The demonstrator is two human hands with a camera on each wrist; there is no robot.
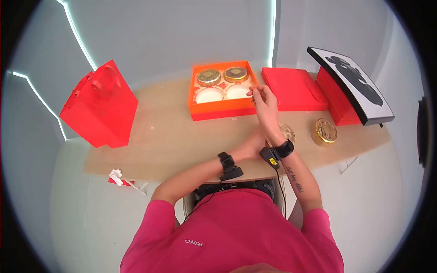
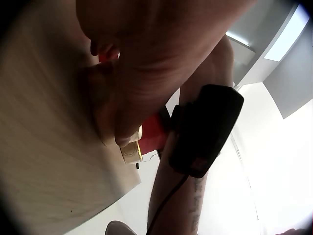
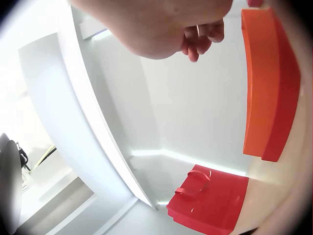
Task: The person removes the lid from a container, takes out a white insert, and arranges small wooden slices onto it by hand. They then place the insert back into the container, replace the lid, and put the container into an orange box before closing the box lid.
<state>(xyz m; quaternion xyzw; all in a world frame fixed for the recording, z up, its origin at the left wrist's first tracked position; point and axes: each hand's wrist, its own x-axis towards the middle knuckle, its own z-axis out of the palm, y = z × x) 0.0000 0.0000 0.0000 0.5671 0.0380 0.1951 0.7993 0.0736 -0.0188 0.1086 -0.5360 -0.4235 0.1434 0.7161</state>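
My right hand (image 1: 266, 107) is raised over the front right corner of the orange box (image 1: 218, 108), its fingers loosely curled with nothing visible in them. The same hand (image 3: 166, 29) shows in the right wrist view, apart from the box's side. Two patterned round gold tins (image 1: 209, 77) sit in the box's back compartments; the front two hold only white round inserts (image 1: 209, 95). My left hand (image 1: 251, 146) is low over the table, beside another round gold tin (image 1: 287, 131). The right forearm crosses in front and hides its fingertips, so I cannot tell its hold.
A red gift bag (image 1: 102, 109) stands at the left. Right of the box are a flat red lid (image 1: 296, 88) and a red box (image 1: 337, 98) with a black-edged picture panel (image 1: 355, 82) leaning over it. A further gold tin (image 1: 324, 132) stands near the table's right end.
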